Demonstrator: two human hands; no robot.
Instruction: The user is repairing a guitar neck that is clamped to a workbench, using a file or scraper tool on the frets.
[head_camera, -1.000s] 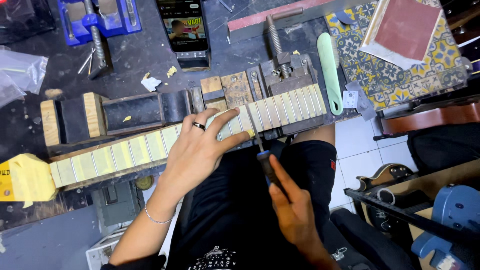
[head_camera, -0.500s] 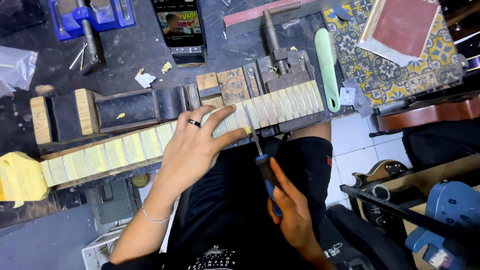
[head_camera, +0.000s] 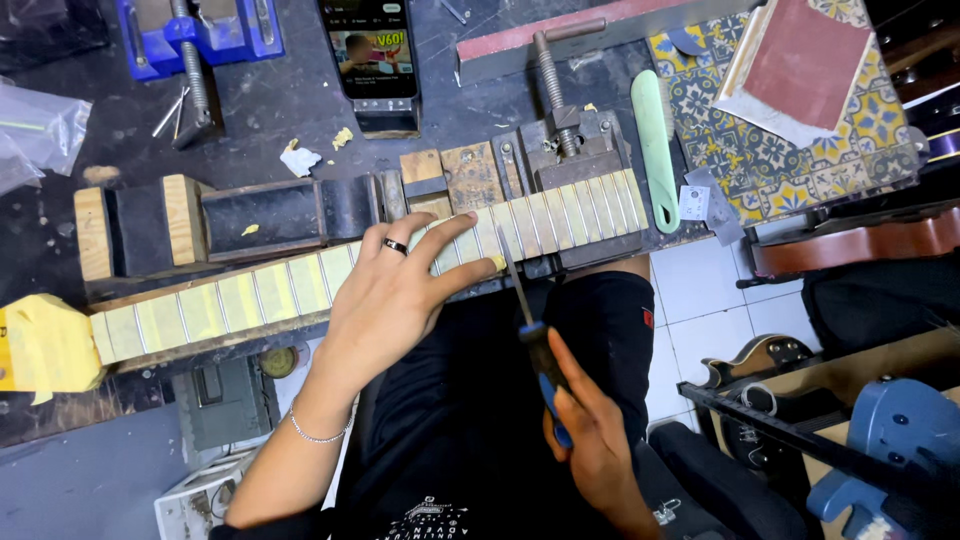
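Note:
A guitar neck (head_camera: 270, 290) with taped frets lies across the workbench edge, its headstock wrapped in yellow tape (head_camera: 40, 345) at the left. My left hand (head_camera: 400, 290), a ring on one finger, presses flat on the fretboard near its middle. My right hand (head_camera: 595, 440) grips the blue-and-black handle of a thin metal file (head_camera: 518, 290), whose tip rests on a fret just right of my left fingers.
A metal vise (head_camera: 565, 145) clamps the neck's right end. A phone (head_camera: 372, 55) stands at the back, a blue vise (head_camera: 195, 35) at the back left, a green file handle (head_camera: 655, 150) and sandpaper block (head_camera: 800, 60) to the right. Guitars (head_camera: 860, 245) lie at the right.
My left hand stays pressed on the neck. My right hand has drawn the file slightly back and down along the fret, and the view has shifted a little.

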